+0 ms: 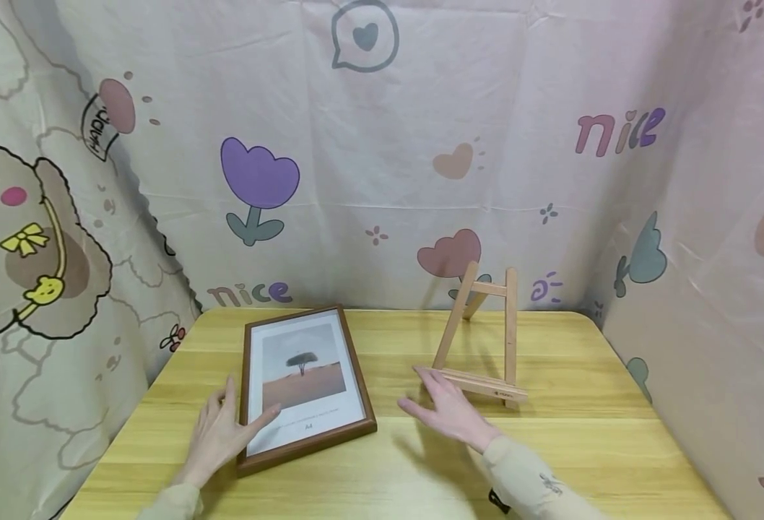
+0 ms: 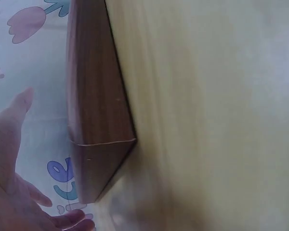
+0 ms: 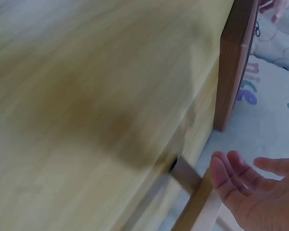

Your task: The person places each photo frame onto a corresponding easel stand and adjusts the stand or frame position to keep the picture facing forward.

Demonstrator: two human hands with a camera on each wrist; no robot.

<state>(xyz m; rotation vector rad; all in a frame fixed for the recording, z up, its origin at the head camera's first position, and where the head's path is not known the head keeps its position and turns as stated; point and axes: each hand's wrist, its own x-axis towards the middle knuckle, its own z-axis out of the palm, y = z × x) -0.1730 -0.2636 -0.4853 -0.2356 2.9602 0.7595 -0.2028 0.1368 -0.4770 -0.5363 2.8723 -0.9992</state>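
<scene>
A brown-framed picture of a tree (image 1: 304, 368) lies flat on the left half of the wooden table, turned a little. My left hand (image 1: 218, 433) is over its left edge, fingers spread and thumb above the lower corner; whether it touches is hard to tell. The left wrist view shows the side of the frame (image 2: 98, 96) beside the hand (image 2: 19, 173). A small wooden easel (image 1: 479, 386) stands upright on the right. Near the left end of its ledge is my right hand (image 1: 448, 408), fingers extended and holding nothing. The right wrist view has the hand (image 3: 260, 192) close to the easel (image 3: 197, 207).
Light wooden tabletop (image 1: 395, 469) spreads under everything. A printed curtain (image 1: 369, 166) hangs behind the table and along both sides. A small black item (image 1: 499, 500) lies by the right sleeve (image 1: 531, 477) at the front edge.
</scene>
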